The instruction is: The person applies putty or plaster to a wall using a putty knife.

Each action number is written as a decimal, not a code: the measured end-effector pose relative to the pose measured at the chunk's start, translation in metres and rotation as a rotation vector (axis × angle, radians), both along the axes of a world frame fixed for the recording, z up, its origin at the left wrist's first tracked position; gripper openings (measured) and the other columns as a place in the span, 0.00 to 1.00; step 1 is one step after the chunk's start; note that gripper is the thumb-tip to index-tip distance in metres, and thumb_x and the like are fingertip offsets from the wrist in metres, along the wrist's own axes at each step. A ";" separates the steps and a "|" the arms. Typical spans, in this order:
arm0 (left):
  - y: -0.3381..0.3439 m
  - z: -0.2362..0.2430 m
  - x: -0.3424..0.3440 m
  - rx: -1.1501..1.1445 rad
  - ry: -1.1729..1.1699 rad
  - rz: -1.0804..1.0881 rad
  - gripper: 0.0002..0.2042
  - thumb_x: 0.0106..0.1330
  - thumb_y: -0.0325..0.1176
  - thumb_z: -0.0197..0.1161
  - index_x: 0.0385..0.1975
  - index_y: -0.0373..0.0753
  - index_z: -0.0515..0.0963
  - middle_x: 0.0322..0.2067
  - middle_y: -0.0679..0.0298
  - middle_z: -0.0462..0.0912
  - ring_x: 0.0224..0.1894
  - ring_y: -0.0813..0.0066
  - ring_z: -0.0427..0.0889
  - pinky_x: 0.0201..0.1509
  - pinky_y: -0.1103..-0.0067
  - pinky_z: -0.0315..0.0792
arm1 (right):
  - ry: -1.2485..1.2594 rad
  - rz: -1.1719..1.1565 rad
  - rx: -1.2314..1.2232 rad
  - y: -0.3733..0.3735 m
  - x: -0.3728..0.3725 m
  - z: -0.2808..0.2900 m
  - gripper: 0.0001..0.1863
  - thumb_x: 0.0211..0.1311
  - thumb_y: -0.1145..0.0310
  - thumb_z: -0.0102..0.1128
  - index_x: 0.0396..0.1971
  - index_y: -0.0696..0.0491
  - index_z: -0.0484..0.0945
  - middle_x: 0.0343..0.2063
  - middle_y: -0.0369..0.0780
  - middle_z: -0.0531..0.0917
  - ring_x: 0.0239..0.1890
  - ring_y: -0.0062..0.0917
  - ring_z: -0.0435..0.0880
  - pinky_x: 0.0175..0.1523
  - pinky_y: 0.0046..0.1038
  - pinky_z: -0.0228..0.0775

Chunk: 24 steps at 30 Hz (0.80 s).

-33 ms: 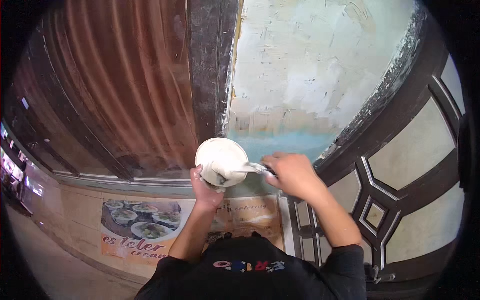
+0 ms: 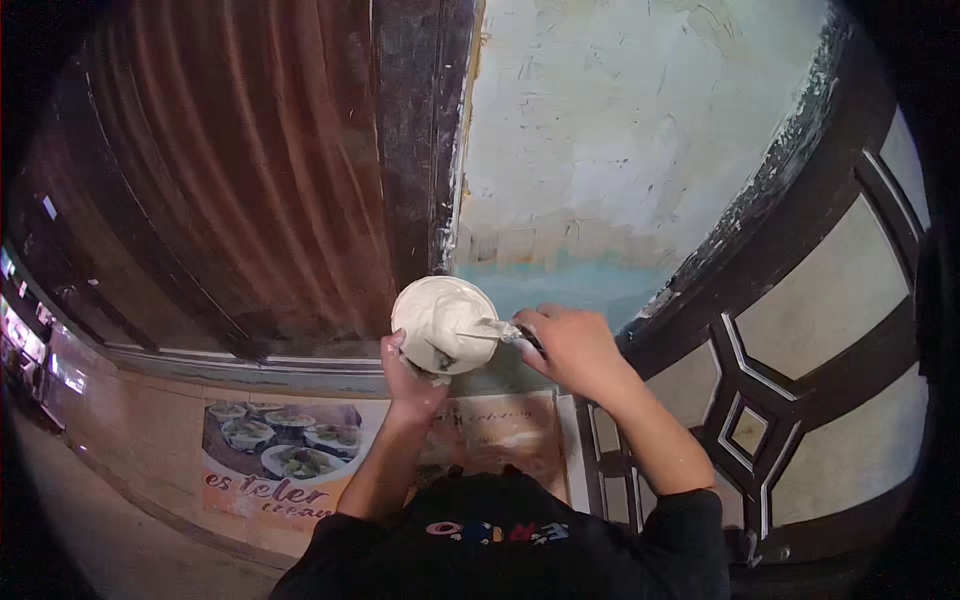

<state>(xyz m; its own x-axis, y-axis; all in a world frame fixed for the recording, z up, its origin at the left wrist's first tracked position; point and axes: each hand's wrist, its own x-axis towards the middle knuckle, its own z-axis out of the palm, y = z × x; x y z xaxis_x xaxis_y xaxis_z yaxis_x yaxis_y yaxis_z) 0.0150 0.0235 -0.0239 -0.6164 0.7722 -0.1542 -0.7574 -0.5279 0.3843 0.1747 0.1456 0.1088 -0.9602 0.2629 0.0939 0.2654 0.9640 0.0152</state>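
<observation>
My left hand (image 2: 410, 378) holds up a round container heaped with whitish putty (image 2: 440, 320), gripping it from below. My right hand (image 2: 572, 345) is closed around the dark handle of a putty knife. The knife's metal blade (image 2: 487, 330) lies in the putty at the container's right side. Both hands are raised in front of a wall coated with rough white plaster (image 2: 620, 130). A pale teal band (image 2: 580, 282) runs along the wall just behind the hands.
A rusty corrugated metal shutter (image 2: 230, 170) fills the left, with a dark upright post (image 2: 410, 130) between it and the plaster. A dark-framed door with pale panels (image 2: 800, 330) stands on the right. A banner picturing bowls of food (image 2: 280, 450) hangs below.
</observation>
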 end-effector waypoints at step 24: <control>-0.011 -0.007 -0.016 -0.025 -0.016 -0.001 0.29 0.54 0.48 0.51 0.56 0.39 0.67 0.51 0.58 0.75 0.54 0.59 0.73 0.60 0.63 0.65 | 0.082 -0.015 -0.113 0.006 -0.001 0.012 0.12 0.54 0.60 0.58 0.38 0.47 0.77 0.28 0.41 0.78 0.32 0.39 0.79 0.35 0.39 0.71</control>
<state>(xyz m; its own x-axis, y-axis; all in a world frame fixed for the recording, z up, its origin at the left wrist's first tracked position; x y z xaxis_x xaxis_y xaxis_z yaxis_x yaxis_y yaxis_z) -0.0012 0.0126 -0.0307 -0.6133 0.7683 -0.1830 -0.7637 -0.5178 0.3855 0.1737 0.1514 0.1209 -0.9464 0.2903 0.1413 0.2754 0.9543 -0.1162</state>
